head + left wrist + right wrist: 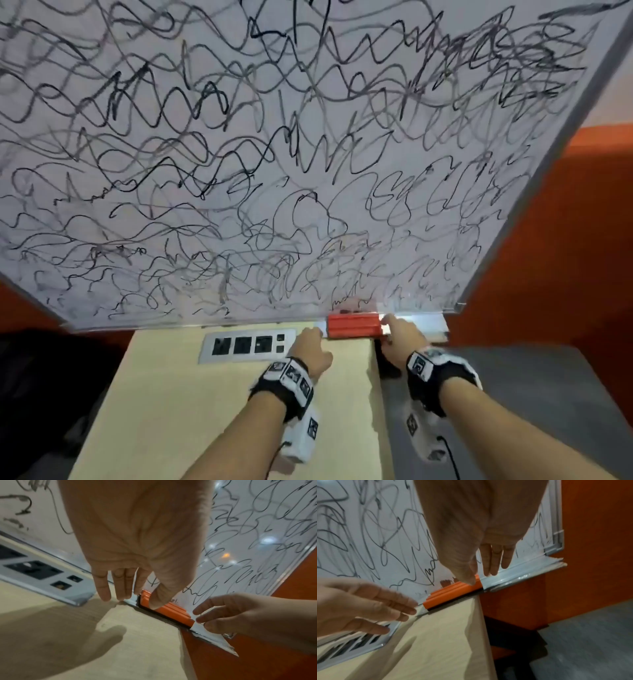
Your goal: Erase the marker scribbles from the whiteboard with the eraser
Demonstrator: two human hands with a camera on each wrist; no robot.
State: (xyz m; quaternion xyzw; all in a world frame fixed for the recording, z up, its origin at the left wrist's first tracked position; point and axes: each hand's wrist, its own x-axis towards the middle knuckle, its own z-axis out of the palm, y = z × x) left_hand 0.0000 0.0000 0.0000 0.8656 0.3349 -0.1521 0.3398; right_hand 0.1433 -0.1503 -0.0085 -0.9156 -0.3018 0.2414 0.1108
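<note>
- Neither hand is gripping anything yet: seen from the head camera, the left hand (pixel 310 353) is reaching with loose fingers toward the left end of the eraser (pixel 354 327), and the right hand (pixel 404 337) is reaching toward its right end, fingertips at the eraser's edge; whether they are touching it I cannot tell.
- That red-orange eraser is lying flat in the metal tray (pixel 428 323) along the bottom edge of the whiteboard (pixel 239 154), near the board's lower right corner.
- Black marker scribbles (pixel 191 113) are covering nearly the whole board; they are loops and zigzags, and no word or letter is reading as writing.
- Both wrists are wearing black straps with white blocks carrying square black-and-white marker patterns; no brand is legible.
- A silver socket panel (pixel 246 344) is sitting in the beige desk (pixel 191 411) just left of the hands, with no readable label.

- From the left wrist camera, the left hand (pixel 137 540) is hanging open, fingers (pixel 102 586) straight and slightly spread, the thumb tip lying over the near end of the eraser (pixel 173 613).
- The right hand (pixel 240 615) is coming in from the right, fingers extended toward the eraser's far end.

- From the right wrist camera, the right hand (pixel 479 527) is open too, fingers (pixel 494 559) pointing down over the tray (pixel 522 572), thumb tip over the eraser's (pixel 452 592) right end.
- The left hand (pixel 359 605) is stretching flat toward the other end, stopping just beside it.
- A dark felt strip is showing under the eraser's orange ribbed body.
</note>
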